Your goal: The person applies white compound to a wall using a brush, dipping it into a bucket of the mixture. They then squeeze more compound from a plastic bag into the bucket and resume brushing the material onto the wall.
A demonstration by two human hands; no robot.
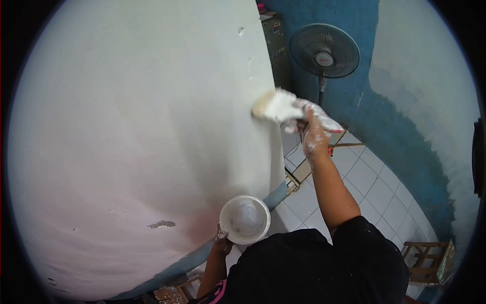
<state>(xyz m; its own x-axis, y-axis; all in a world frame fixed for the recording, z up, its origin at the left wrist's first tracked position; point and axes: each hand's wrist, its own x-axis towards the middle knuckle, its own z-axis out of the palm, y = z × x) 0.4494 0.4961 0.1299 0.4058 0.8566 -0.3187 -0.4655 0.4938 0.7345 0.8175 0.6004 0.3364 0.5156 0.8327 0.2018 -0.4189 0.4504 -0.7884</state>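
Note:
My right hand (pixel 314 136), smeared with white paint, grips a wide paintbrush (pixel 276 106) whose bristles press against the white wall (pixel 136 131) near its right edge. Low in the view, my left hand (pixel 221 239) holds a small white bowl of paint (pixel 245 219) by its rim, close to the wall. The wall has a few chipped spots, one near its bottom and some near its top right.
A standing fan (pixel 324 50) is behind the wall's edge in front of a blue wall (pixel 354 30). White tiled floor (pixel 364 182) lies below on the right. A wooden stool (pixel 428 261) stands at the lower right, and a blue strip runs along the wall's base.

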